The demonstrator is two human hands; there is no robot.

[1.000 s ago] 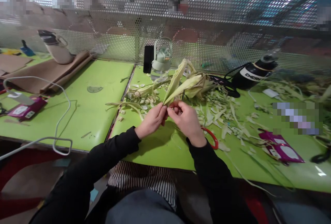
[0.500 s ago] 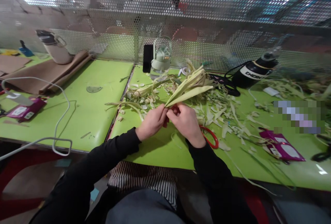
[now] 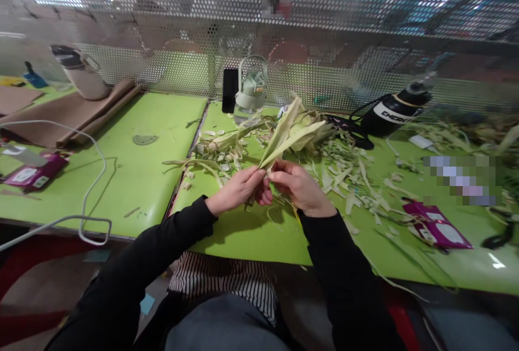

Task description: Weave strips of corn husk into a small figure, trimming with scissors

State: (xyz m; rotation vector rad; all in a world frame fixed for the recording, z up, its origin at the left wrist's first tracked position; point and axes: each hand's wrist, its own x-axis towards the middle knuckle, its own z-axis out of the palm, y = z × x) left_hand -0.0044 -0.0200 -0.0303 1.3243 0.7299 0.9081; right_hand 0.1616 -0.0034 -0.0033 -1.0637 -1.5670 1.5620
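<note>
Over the near part of the table, my left hand [image 3: 242,187] grips the gathered lower end of a bunch of pale green corn husks [image 3: 279,137]. The husk leaves fan upward and away to the right. Close against it on the right, my right hand [image 3: 298,184] pinches at the same gathered end between thumb and fingers. The exact spot between the fingertips is partly hidden. Behind the hands lies a heap of more husks [image 3: 312,124]. Cut husk scraps [image 3: 344,170] are scattered to the right of it.
A pale green water bottle [image 3: 250,94] and a black phone [image 3: 230,90] stand by the perforated metal screen [image 3: 162,64]. A black bottle [image 3: 393,113] leans at right, above a purple packet [image 3: 438,225]. A white cable [image 3: 103,164] loops across the left side of the green table [image 3: 162,118].
My right hand has shifted slightly right and turned, its forearm swinging outward and now covering the red handle seen before. The husk bunch stands a little more upright in my left hand.
</note>
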